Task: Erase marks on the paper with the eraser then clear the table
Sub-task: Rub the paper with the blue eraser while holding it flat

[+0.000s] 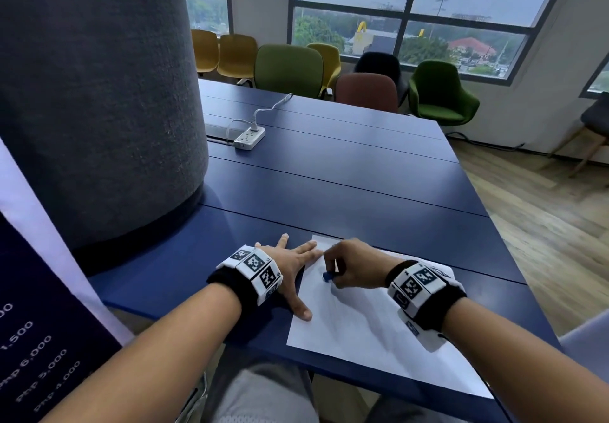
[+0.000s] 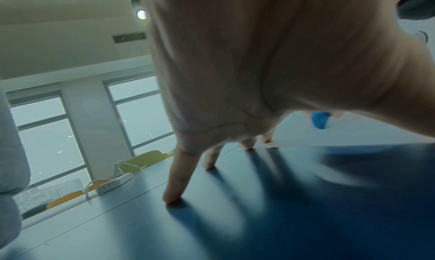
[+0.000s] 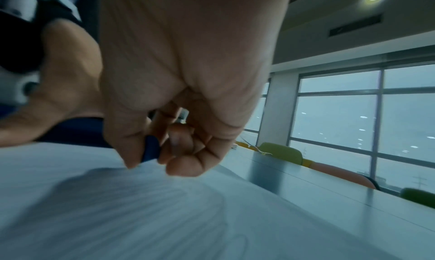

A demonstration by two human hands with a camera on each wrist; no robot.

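A white sheet of paper [image 1: 369, 327] lies on the dark blue table [image 1: 346, 178] near its front edge. My right hand [image 1: 342, 266] pinches a small blue eraser [image 1: 328, 277] whose tip touches the paper's upper left part. The same eraser [image 3: 150, 149] shows between thumb and fingers in the right wrist view, and the eraser [image 2: 319, 120] stands on the paper [image 2: 353, 133] in the left wrist view. My left hand [image 1: 290, 271] lies spread flat, its fingers [image 2: 175, 182] on the table and at the paper's left edge. No marks are legible on the sheet.
A white power strip [image 1: 249, 137] with its cable lies at the table's far left. A big grey fabric column [image 1: 92, 99] stands on the left side. Coloured chairs [image 1: 290, 66] line the table's far edge under the windows.
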